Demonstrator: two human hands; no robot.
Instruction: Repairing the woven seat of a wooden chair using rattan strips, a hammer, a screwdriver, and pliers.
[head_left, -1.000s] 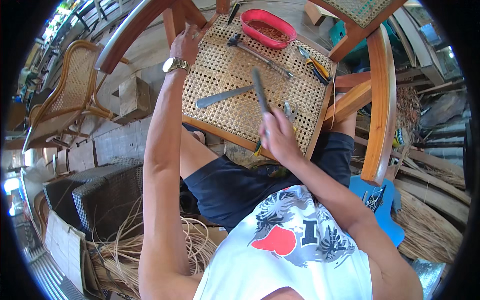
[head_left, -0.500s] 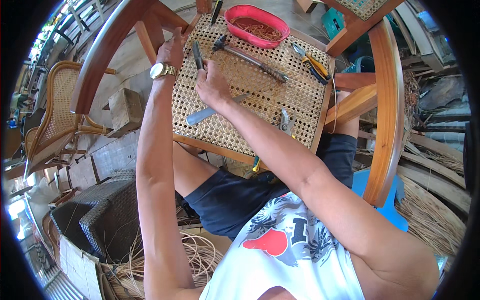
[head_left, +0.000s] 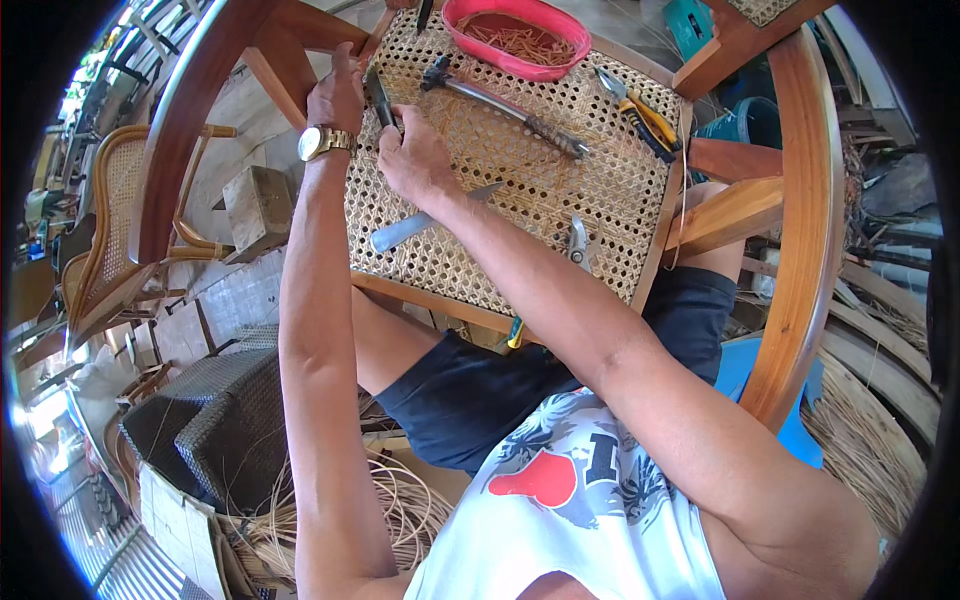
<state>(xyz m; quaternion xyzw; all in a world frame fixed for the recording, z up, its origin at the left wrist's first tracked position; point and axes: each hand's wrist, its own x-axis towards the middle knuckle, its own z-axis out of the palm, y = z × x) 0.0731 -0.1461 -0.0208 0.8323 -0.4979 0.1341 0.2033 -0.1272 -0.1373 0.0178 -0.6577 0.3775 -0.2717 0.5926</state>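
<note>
A woven cane chair seat (head_left: pixel 540 220) in a wooden frame lies before me. At its left edge is my left hand (head_left: pixel 337 98), fingers bent against the frame; whatever they grip is hidden. My right hand (head_left: pixel 415 160) is closed round a dark-handled tool with a flat blade (head_left: pixel 376 88), a knife or chisel, its blade pointing away near the seat's left side. Just beneath my right wrist lies a knife (head_left: pixel 400 232) with a pale blue-grey handle. A hammer (head_left: pixel 500 103) with a wrapped handle rests beyond my right hand.
A red tub (head_left: pixel 580 62) of small wooden pegs stands at the seat's far edge. Yellow-black pliers (head_left: pixel 640 118) and pruning shears (head_left: pixel 578 242) lie to the right. Wooden chair arms (head_left: pixel 805 220) rise at both sides. A coil of cane (head_left: pixel 405 505) is below left.
The view has shifted slightly. My right hand and the bladed tool have moved a little left, closer to my left hand at the seat's edge.
</note>
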